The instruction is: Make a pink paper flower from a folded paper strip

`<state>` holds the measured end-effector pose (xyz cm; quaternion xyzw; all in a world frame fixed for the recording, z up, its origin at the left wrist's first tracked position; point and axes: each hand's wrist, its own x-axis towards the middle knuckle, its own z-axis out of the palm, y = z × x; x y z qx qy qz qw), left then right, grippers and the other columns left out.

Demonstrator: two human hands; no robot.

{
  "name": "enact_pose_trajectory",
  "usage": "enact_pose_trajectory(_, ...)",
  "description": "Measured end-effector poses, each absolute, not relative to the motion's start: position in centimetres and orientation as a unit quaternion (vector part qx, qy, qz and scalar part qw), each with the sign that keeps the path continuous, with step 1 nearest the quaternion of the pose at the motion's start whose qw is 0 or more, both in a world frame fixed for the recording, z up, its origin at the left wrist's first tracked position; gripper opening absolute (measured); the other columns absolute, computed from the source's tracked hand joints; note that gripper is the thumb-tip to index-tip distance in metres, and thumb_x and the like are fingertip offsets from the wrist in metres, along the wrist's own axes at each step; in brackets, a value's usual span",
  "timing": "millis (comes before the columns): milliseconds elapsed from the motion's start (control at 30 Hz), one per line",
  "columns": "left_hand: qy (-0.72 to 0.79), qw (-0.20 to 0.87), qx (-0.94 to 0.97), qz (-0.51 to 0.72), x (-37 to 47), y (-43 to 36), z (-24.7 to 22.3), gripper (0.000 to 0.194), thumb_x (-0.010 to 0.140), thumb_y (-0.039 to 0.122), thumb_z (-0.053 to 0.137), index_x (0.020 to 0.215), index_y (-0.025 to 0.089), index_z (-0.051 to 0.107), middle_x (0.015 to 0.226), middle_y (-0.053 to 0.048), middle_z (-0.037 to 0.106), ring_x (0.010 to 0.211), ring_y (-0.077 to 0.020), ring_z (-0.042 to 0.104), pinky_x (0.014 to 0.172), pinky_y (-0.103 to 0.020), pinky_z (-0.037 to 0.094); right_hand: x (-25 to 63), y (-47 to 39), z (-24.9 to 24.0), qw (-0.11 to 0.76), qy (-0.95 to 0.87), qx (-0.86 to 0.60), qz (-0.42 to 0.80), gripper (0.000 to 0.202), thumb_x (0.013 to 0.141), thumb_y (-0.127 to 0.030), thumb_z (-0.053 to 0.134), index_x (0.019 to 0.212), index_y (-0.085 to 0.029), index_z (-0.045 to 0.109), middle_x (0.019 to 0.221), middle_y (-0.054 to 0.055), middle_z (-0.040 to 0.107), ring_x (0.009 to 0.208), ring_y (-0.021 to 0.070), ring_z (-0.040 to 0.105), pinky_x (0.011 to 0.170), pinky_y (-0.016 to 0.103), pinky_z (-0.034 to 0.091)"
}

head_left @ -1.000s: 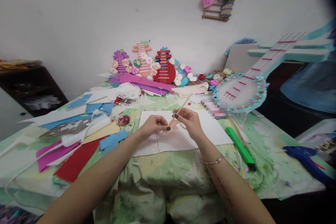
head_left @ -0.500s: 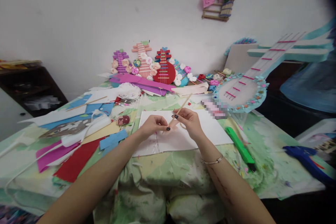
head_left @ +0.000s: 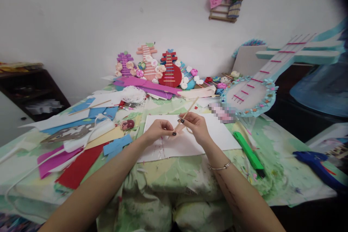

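Observation:
My left hand (head_left: pixel 158 129) and my right hand (head_left: pixel 198 126) meet over a white sheet (head_left: pixel 217 136) in the middle of the table. Between them runs a thin wooden stick (head_left: pixel 190 109), slanting up and away to the right. The right hand grips the stick near its middle, and the left fingertips pinch its lower end. A silver bracelet (head_left: pixel 219 167) circles my right wrist. Faint red marks show on the sheet below the left hand.
Coloured foam pieces (head_left: pixel 78 165) lie at the left. A green utility knife (head_left: pixel 248 152) and a blue glue gun (head_left: pixel 315 163) lie at the right. Small craft guitars (head_left: pixel 170 69) stand at the back, and a large teal one (head_left: pixel 252 94) leans at the right.

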<state>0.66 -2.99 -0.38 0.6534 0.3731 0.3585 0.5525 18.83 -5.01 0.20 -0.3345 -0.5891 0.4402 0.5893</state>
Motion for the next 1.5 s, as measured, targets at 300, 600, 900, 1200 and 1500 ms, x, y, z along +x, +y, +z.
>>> enact_pose_trajectory(300,0.375,0.547,0.657,0.359,0.62,-2.89,-0.51,0.025,0.052,0.027,0.078,0.059,0.011,0.060,0.055,0.000,0.059,0.052,-0.0080,0.048,0.049,-0.020,0.033,18.82,-5.02,0.28,0.590,-0.590,-0.331,0.441,0.024,0.067,-0.030,0.069,0.086,-0.017,0.066,0.078,0.005,0.068,0.077,0.0181,0.064,0.073,0.031,0.048)
enact_pose_trajectory(600,0.381,0.546,0.656,0.356,0.63,-2.98,-0.45,0.026,0.052,0.026,0.078,0.059,0.011,0.059,0.056,-0.001,0.058,0.053,-0.0085,0.049,0.049,-0.020,0.033,18.76,-5.05,0.35,0.590,-0.586,-0.331,0.446,0.024,0.065,-0.030,0.071,0.085,-0.018,0.067,0.076,0.004,0.069,0.076,0.0190,0.064,0.072,0.031,0.049)
enact_pose_trajectory(900,0.387,0.547,0.652,0.356,0.66,-3.01,-0.40,0.025,0.051,0.026,0.078,0.058,0.011,0.059,0.054,0.000,0.058,0.051,-0.0081,0.047,0.048,-0.020,0.031,18.89,-4.97,0.25,0.592,-0.584,-0.324,0.451,0.026,0.066,-0.028,0.070,0.089,-0.017,0.065,0.078,0.005,0.069,0.077,0.0188,0.065,0.074,0.032,0.049)
enact_pose_trajectory(1200,0.388,0.543,0.654,0.356,0.61,-2.93,-0.47,0.026,0.052,0.027,0.078,0.059,0.011,0.060,0.055,-0.001,0.058,0.051,-0.0085,0.048,0.048,-0.020,0.031,18.95,-4.92,0.10,0.592,-0.585,-0.327,0.448,0.024,0.067,-0.027,0.069,0.089,-0.017,0.065,0.078,0.005,0.069,0.077,0.0186,0.066,0.075,0.032,0.049)
enact_pose_trajectory(1500,0.380,0.547,0.655,0.359,0.54,-2.81,-0.69,0.026,0.051,0.026,0.079,0.059,0.011,0.060,0.057,-0.001,0.059,0.052,-0.0090,0.050,0.050,-0.021,0.033,18.93,-5.01,0.22,0.591,-0.585,-0.329,0.447,0.025,0.066,-0.028,0.070,0.088,-0.017,0.065,0.077,0.005,0.069,0.077,0.0195,0.066,0.075,0.033,0.048)
